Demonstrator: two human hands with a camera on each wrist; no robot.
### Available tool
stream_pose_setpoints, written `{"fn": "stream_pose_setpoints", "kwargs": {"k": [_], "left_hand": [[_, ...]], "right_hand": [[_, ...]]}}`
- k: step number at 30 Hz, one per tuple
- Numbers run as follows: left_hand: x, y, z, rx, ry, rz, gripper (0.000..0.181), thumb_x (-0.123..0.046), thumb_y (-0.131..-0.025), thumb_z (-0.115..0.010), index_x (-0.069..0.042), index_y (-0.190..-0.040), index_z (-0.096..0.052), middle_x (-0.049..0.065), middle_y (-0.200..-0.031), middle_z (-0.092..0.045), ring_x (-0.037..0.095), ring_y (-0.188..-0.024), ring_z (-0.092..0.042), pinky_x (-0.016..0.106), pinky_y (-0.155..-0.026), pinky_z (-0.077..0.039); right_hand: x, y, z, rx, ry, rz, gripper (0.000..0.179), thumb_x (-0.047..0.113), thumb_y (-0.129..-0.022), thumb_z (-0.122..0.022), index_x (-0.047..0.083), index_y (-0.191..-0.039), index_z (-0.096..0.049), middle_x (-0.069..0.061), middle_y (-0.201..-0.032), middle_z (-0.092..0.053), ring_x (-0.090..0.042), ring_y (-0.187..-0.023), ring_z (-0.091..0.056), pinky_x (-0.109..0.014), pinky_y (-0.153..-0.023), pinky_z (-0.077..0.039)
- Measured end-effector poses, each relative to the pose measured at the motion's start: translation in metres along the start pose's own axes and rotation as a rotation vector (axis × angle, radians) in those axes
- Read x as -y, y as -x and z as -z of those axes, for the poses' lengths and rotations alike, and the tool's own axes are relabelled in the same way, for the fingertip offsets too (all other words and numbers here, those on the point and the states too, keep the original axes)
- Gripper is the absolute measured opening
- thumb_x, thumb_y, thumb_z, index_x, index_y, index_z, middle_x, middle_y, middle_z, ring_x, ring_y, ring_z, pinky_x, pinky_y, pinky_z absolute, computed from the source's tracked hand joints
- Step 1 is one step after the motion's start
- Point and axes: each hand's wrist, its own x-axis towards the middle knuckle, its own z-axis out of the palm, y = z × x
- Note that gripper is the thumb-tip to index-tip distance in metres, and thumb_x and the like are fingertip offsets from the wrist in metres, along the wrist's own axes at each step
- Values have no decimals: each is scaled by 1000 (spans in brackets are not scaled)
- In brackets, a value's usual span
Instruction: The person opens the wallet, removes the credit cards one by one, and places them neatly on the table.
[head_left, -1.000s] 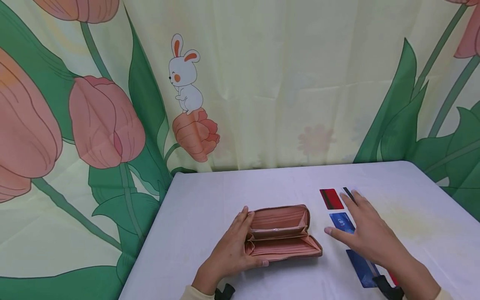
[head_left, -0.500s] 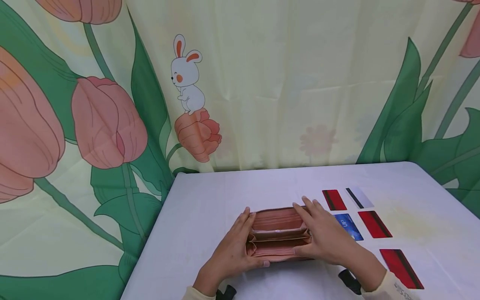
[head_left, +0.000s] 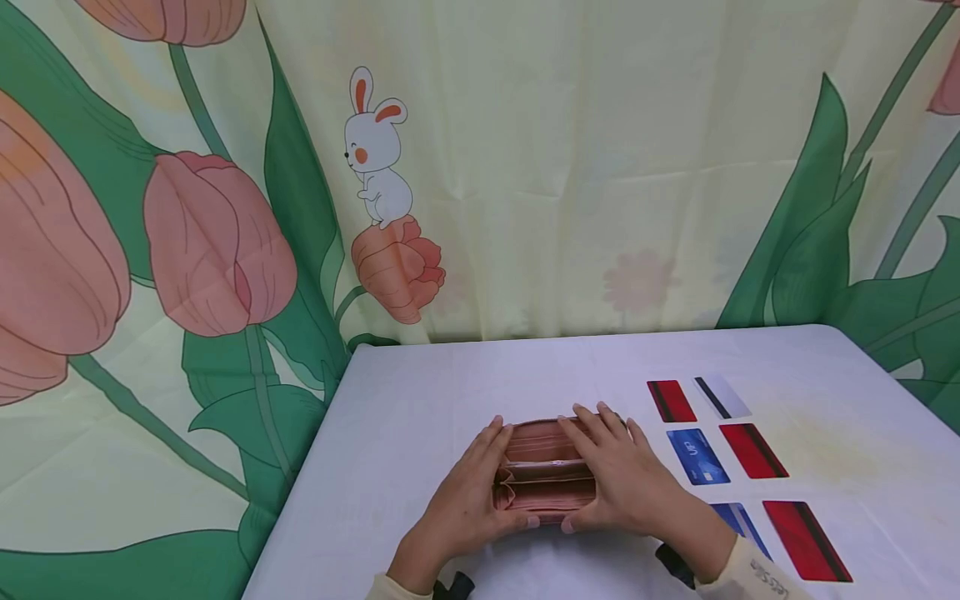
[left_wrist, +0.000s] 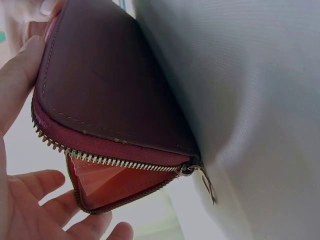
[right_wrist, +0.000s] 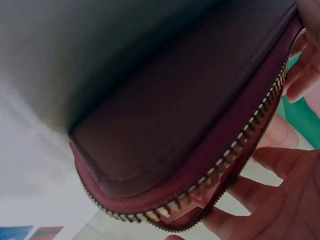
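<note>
A pink zip-around wallet [head_left: 551, 497] stands unzipped on the table, its mouth and inner compartments facing up. My left hand [head_left: 459, 498] grips its left end, thumb on the near side and fingers at the far side. At the right end my right hand [head_left: 633, 483] holds it the same way, hiding that end in the head view. In the left wrist view the wallet's dark outer cover [left_wrist: 110, 75] fills the middle, with a zipper pull [left_wrist: 206, 184] hanging at its lower corner. Metal zipper teeth [right_wrist: 232, 150] run along the spread edge in the right wrist view.
Right of the wallet, cards lie in two columns: a red card [head_left: 671, 402], a white card [head_left: 723, 398], a blue card [head_left: 698, 457], and more red cards [head_left: 753, 451]. Another blue card [head_left: 742, 527] is partly behind my right forearm. A tulip-print curtain [head_left: 525, 183] hangs behind the white table [head_left: 420, 392].
My right hand has come left from over the cards to the wallet's right end and taken hold of it, uncovering the cards. My left hand has stayed on the left end.
</note>
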Motion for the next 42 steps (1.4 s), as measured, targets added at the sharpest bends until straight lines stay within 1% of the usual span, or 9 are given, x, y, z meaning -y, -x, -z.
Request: {"fn": "stream_pose_setpoints", "kwargs": {"k": [7, 12, 17, 26, 30, 32, 35, 38, 42], "left_hand": [[-1, 0, -1, -49, -42, -25, 112, -56, -79, -88, -16, -166, -29, 7, -170, -30, 28, -153, -36, 52, -114, -44], [-2, -1, 0, -89, -61, -50, 104, -59, -80, -85, -14, -162, -39, 5, -162, -41, 26, -144, -46, 49, -109, -48], [-4, -2, 1, -126, -69, -77, 88, -54, -82, -85, -15, -154, -51, -1, -150, -51, 19, -130, -54, 41, -101, -53], [-4, -2, 3, -201, -105, -135, 55, -43, -91, -79, -19, -138, -67, -7, -126, -66, 13, -114, -64, 35, -93, -56], [-3, -3, 2, -239, -99, -169, 42, -37, -94, -78, -18, -131, -71, -8, -117, -69, 10, -106, -65, 30, -87, -57], [-2, -3, 1, -258, -93, -179, 37, -35, -95, -78, -16, -127, -73, -8, -114, -70, 9, -102, -65, 28, -84, -57], [-2, -3, 0, -283, -80, -188, 29, -31, -96, -77, -16, -121, -76, -9, -109, -72, 6, -97, -65, 24, -79, -55], [-1, -4, -1, -307, -70, -202, 22, -28, -96, -77, -17, -115, -77, -10, -104, -72, 4, -92, -64, 20, -75, -53], [0, -4, -2, -323, -61, -220, 19, -26, -96, -77, -18, -113, -78, -10, -103, -73, 3, -90, -64, 18, -73, -52]], "right_hand": [[0, 0, -1, 6, 42, 4, 123, 74, -57, -88, 14, -156, -47, -16, -159, -43, -48, -149, -32, -79, -112, -25], [2, 0, 2, 8, 64, 27, 120, 69, -59, -91, 14, -157, -46, -15, -154, -49, -43, -145, -39, -78, -112, -27], [3, 2, 4, -21, 65, 72, 104, 61, -68, -90, 12, -152, -52, -13, -146, -56, -37, -138, -48, -76, -110, -31], [7, 2, 8, -33, 33, 79, 71, 50, -83, -84, 11, -140, -66, -10, -134, -65, -33, -124, -61, -70, -110, -37], [8, 1, 8, -58, 26, 115, 55, 43, -87, -84, 13, -131, -71, -5, -121, -72, -25, -110, -66, -58, -102, -50], [8, -1, 7, -72, 22, 139, 47, 38, -88, -84, 14, -127, -74, -1, -114, -74, -19, -101, -68, -48, -93, -56], [8, -3, 4, -82, 8, 172, 34, 30, -90, -83, 15, -119, -76, 3, -103, -74, -11, -88, -66, -36, -78, -59], [9, -6, 1, -84, -11, 192, 24, 23, -90, -83, 15, -113, -77, 6, -96, -74, -7, -82, -66, -31, -74, -60], [10, -9, 1, -92, -25, 209, 17, 17, -90, -82, 15, -107, -79, 8, -93, -75, -7, -82, -68, -31, -75, -61]]}}
